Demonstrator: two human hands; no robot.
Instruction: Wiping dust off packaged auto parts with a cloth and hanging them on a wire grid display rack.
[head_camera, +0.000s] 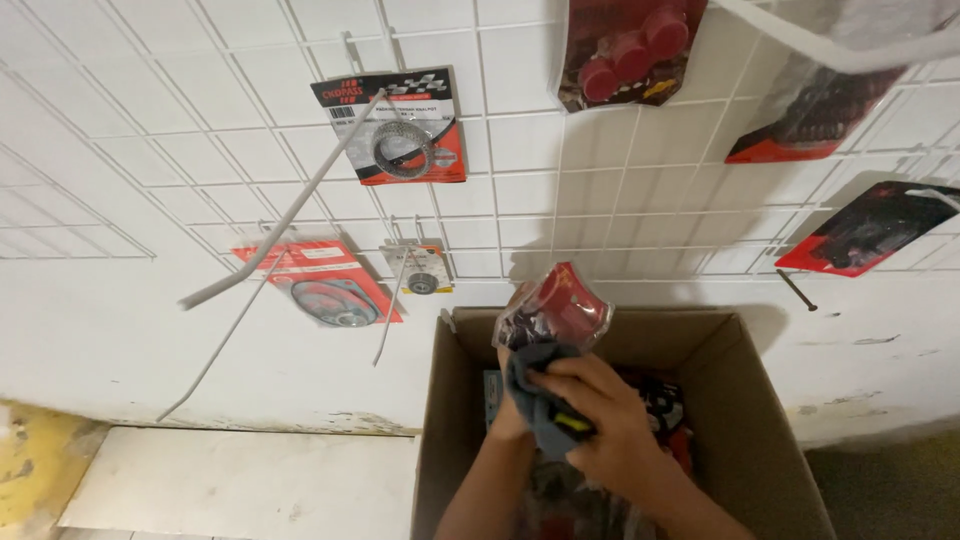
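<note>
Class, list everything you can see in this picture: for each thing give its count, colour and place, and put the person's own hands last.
White wire grid panel: one, on the wall.
Carded packets on hooks: about six, red and black, e.g. ring packet, red knobs packet.
Bare white wire hook: one, left.
Brown cardboard box: one, open, below.
Clear packet with red part: one, above box.
Grey cloth: one, against packet.
Left hand: holds packet.
Right hand: presses cloth.
</note>
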